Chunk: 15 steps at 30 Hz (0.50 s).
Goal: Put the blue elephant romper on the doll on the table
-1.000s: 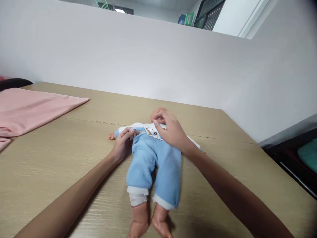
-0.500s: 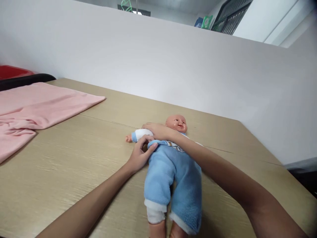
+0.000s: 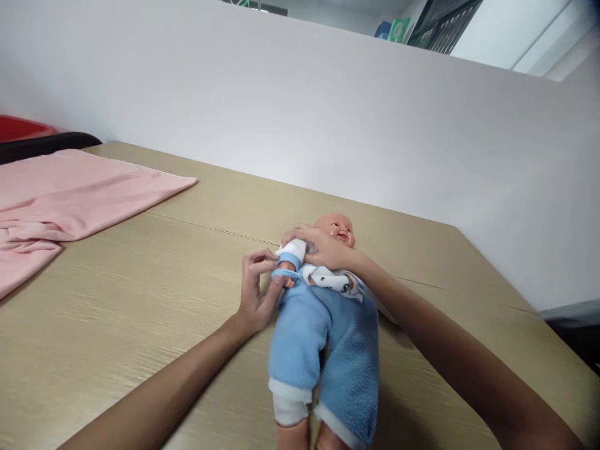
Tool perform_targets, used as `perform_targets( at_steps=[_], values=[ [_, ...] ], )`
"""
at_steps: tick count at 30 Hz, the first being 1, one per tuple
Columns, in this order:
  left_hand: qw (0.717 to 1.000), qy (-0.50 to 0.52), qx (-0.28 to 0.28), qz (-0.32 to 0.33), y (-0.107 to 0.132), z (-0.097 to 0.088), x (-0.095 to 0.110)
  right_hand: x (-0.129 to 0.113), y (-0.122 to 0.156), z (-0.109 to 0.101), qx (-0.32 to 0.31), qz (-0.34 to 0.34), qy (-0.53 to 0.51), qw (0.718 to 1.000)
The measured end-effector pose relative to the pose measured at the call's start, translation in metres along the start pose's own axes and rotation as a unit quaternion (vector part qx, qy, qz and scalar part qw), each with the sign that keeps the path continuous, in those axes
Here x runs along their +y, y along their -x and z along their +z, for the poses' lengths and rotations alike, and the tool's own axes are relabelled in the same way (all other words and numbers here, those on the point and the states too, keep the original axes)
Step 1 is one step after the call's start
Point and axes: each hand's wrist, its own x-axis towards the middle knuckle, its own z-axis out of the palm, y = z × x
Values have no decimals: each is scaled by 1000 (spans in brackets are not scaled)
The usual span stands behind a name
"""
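Note:
A baby doll lies on its back on the wooden table, head away from me, dressed in a white top and fluffy blue trousers. My left hand pinches the blue strap of the trousers at the doll's bent arm. My right hand reaches across the doll's chest and grips its white sleeve near the shoulder. The doll's feet run off the bottom of the frame.
A pink cloth lies spread at the table's left end, with a dark chair back and something red behind it. A white partition wall stands along the table's far edge. The table's right edge drops to a dark area.
The doll's arm, stretched out to the side before, is now folded in against its chest. My left hand has shifted from the trouser waist to the blue strap. My right hand holds the sleeve.

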Motion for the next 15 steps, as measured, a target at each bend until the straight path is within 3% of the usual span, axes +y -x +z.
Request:
perform_targets(
  at_steps=[1,3,5,11,13,15],
  values=[
    [995,59,10,-74,-3,2,-1,-5,0,0,-5,-3,25,1000],
    [959,159,31,-231,-9,6,-4,-15,2,-1,0,8,55,998],
    [923,195,42,-328,-15,9,-9,-28,9,-2,33,49,62,996],
    [907,180,3,-380,-24,4,-19,-63,44,13,120,242,90,959],
    [896,184,-18,-405,-26,1,-24,-63,52,20,127,265,100,951],
    [883,185,-37,-430,-30,-1,-32,-54,56,25,122,262,39,957]
  ],
)
